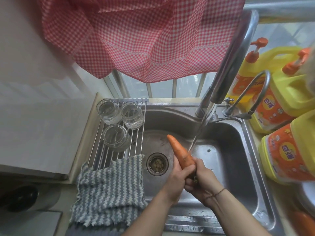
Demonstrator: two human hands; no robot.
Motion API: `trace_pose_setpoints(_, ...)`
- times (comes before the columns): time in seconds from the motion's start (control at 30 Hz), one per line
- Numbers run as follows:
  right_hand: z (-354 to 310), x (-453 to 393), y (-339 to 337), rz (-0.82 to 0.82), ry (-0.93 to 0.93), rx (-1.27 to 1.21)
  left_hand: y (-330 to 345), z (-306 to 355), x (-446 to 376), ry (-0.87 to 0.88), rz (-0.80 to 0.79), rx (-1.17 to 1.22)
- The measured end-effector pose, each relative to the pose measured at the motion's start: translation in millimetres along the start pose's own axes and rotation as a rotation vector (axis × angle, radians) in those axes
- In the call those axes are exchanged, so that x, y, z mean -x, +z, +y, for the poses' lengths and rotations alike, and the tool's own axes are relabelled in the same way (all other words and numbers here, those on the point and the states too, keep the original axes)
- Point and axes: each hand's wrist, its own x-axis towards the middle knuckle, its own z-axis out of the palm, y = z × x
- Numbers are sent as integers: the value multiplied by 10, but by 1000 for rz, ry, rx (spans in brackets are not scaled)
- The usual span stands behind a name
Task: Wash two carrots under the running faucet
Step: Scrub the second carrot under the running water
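An orange carrot (pixel 179 150) is held over the steel sink (pixel 230 150), its tip pointing up and away. A stream of water falls from the faucet (pixel 226 70) and hits the carrot near its middle. My left hand (pixel 179 174) wraps the carrot's lower part from the left. Around its thick end my right hand (pixel 201 179) is curled, with a thin cord on the wrist. A second carrot (pixel 305 222) lies at the lower right on the counter, partly cut off by the frame edge.
A drying rack (pixel 136 142) over the sink's left side carries three glass jars (pixel 117 135). A striped cloth (pixel 109 189) hangs over the sink's front left. Yellow detergent bottles (pixel 281 150) crowd the right counter. The drain strainer (pixel 157 164) sits left of my hands.
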Motion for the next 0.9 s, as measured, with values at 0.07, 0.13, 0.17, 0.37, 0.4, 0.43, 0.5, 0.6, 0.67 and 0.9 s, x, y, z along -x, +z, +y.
trace_pose_setpoints(0.07, 8, -24, 19, 19, 4, 12, 35, -19, -37, -9, 51, -36)
trace_pose_setpoints(0.13, 34, -44, 17, 18, -3, 13, 60, -76, -95, 27, 146, -78)
trace_pose_setpoints(0.17, 49, -51, 10, 15, -16, 5, 77, -83, -106, 44, 186, -113)
trace_pose_setpoints(0.37, 149, -98, -14, 29, -68, 100, 93, -132, -251, -70, 334, -106)
trace_pose_setpoints(0.4, 167, -104, -13, 38, -64, 121, 85, -121, -281, -115, 337, -58)
trace_pose_setpoints(0.43, 175, -100, -6, 51, -59, 138, 88, -102, -305, -165, 344, -15)
trace_pose_setpoints(0.5, 181, -95, -6, 82, -55, 175, 95, -75, -338, -239, 368, 60)
trace_pose_setpoints(0.6, 186, -103, -29, 80, -89, 248, 83, -26, -391, -312, 433, 178)
trace_pose_setpoints(0.67, 183, -109, -44, 68, -86, 263, 68, -39, -429, -294, 465, 202)
trace_pose_setpoints(0.9, -33, -46, -37, 49, -49, 94, 93, 17, -209, -129, 147, 190)
